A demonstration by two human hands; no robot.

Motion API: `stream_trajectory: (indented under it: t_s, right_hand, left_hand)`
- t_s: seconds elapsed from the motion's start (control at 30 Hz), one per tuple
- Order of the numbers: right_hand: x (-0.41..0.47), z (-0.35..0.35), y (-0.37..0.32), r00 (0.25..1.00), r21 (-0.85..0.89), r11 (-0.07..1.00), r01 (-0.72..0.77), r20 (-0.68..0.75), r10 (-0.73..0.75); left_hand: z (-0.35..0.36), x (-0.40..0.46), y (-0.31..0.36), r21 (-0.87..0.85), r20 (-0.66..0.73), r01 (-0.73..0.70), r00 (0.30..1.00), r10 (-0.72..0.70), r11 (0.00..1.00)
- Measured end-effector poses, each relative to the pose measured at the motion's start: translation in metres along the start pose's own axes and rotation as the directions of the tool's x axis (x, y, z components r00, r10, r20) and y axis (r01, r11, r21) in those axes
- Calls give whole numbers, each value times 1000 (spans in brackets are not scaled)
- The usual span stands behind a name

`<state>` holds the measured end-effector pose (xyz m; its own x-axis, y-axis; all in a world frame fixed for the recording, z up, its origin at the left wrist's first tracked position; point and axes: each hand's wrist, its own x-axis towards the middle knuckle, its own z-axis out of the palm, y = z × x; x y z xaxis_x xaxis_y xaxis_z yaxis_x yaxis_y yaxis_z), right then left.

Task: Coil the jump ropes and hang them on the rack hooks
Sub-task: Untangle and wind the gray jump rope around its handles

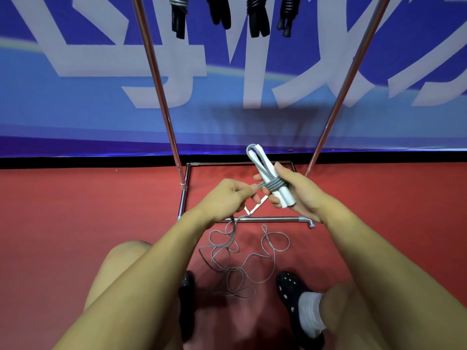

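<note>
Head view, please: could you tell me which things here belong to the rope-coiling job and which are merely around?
Part of the job:
- white handles, gripped by the right hand
- grey rope, pulled by the left hand, mostly loose on the floor
- rack
- hung ropes

Just around:
- blue banner
- red floor
- black shoes

Between the two slanted chrome rack poles (156, 82) you have open room up toward the black coiled ropes (256, 16) hanging at the top. Below, the chrome base frame (267, 219) and the loose grey cord (242, 258) crowd the red floor (75, 210).
</note>
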<state>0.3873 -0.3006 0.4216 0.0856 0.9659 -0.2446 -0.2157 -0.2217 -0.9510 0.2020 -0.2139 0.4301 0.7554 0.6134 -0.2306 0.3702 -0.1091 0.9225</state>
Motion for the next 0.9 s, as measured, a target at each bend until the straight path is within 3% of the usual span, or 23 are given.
stream_trajectory:
  t_s: [0.23,0.4,0.63,0.9]
  right_hand:
    - [2,-4,3,998,17,999,-51,-24,52]
    - [4,-3,8,999,-50,999,14,-36,-16]
    - [3,3,18,994,-455,887,78,-33,-104]
    - [-5,6,9,982,-467,878,107,-90,-168]
  left_hand:
    - [2,4,-2,48,-37,-29,999,31,998]
    - [4,5,1,18,-58,-22,998,23,1000]
    - [4,8,-6,-60,-16,25,1000,-27,998]
    - [6,-2,2,2,12,-46,999,46,999]
